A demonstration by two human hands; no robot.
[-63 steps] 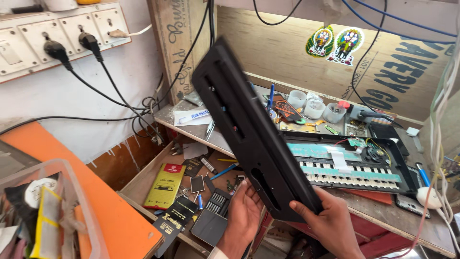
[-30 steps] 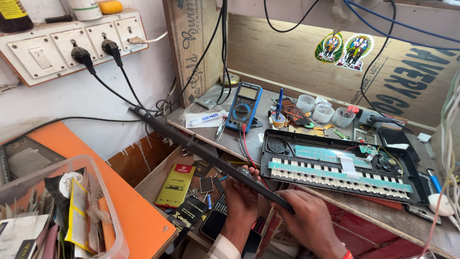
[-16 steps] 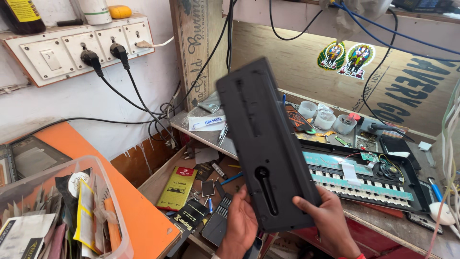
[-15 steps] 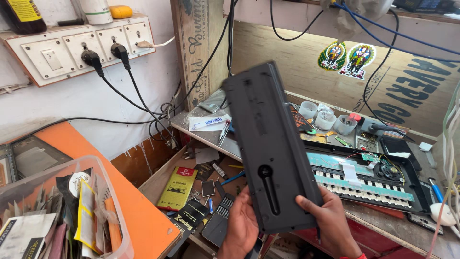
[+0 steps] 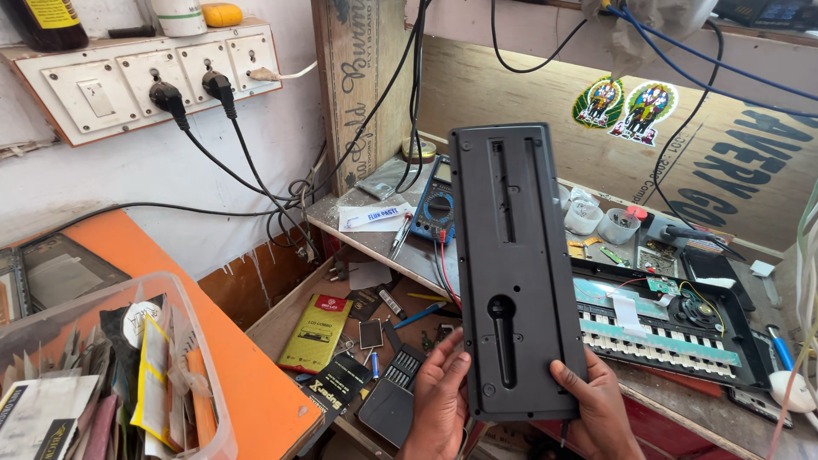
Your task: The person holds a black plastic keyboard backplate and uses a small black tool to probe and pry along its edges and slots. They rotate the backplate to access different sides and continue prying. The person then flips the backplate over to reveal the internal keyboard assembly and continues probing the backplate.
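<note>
I hold a long black plastic back cover (image 5: 515, 264) upright in front of me, its inner side with slots and ribs facing me. My left hand (image 5: 439, 400) grips its lower left edge and my right hand (image 5: 596, 409) grips its lower right corner. Behind the cover, on the wooden bench, lies the opened small keyboard (image 5: 673, 328) with its key contacts, circuit boards and wires showing.
A blue multimeter (image 5: 436, 209) with leads stands behind the cover. An open drawer (image 5: 358, 341) below holds a yellow-green pack, screwdriver bits and small parts. A clear plastic bin (image 5: 111, 375) of packets rests on the orange surface at left. Wall sockets (image 5: 162, 77) with black plugs are above.
The cover was turned from edge-on across the bench to upright and facing me. In the last half second it shifted slightly right and steadied.
</note>
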